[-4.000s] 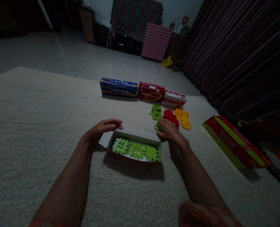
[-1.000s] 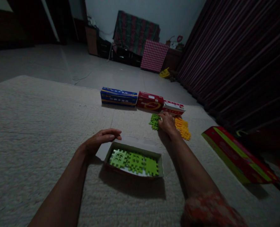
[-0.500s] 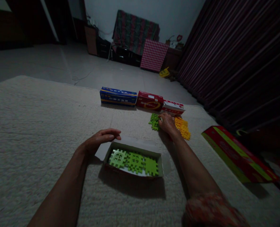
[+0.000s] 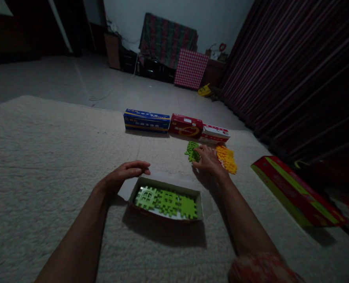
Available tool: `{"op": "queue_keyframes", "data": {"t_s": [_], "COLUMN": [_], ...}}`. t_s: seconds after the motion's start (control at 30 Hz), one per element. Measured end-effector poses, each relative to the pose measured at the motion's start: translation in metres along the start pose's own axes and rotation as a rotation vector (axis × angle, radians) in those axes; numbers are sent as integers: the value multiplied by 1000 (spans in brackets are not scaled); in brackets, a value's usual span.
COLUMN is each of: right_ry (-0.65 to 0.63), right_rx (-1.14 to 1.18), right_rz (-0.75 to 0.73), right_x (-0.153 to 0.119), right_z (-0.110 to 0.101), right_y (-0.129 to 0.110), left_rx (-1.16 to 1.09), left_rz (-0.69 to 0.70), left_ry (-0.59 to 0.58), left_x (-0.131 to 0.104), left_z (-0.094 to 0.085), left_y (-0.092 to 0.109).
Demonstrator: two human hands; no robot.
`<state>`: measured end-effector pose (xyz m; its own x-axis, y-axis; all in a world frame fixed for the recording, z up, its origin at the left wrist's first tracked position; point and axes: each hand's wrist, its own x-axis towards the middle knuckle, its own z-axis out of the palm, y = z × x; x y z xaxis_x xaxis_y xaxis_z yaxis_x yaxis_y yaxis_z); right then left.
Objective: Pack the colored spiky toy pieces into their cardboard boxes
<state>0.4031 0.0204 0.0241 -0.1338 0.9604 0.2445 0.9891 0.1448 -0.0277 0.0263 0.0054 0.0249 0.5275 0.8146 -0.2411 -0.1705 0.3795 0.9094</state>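
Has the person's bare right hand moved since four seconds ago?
Yes: the right hand is farther forward, nearer the oblong red-and-white cardboard box.

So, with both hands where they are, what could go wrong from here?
The right hand sits between the loose green pieces and the orange pieces, so a nudge might scatter or mix them. The left hand is close to the open box, so a bump might shift it and the pieces inside.
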Motion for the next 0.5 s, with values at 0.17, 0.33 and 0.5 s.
{"op": "queue_keyframes", "data": {"t_s": [0.17, 0.33, 0.5], "right_ry": [-62, -63, -152], "right_rx": [-54, -55, -25], "right_rz": [36, 35, 48], "right_x": [6, 3, -9], "right_z": [-3, -8, -12], "right_y": [-3, -8, -12], "left_rx": [21, 11, 44], "left_rz": [0, -7, 35], "left_ry": [12, -7, -10], "left_x": [0, 1, 2], "left_z": [0, -1, -3], "left_y": [1, 0, -1]}}
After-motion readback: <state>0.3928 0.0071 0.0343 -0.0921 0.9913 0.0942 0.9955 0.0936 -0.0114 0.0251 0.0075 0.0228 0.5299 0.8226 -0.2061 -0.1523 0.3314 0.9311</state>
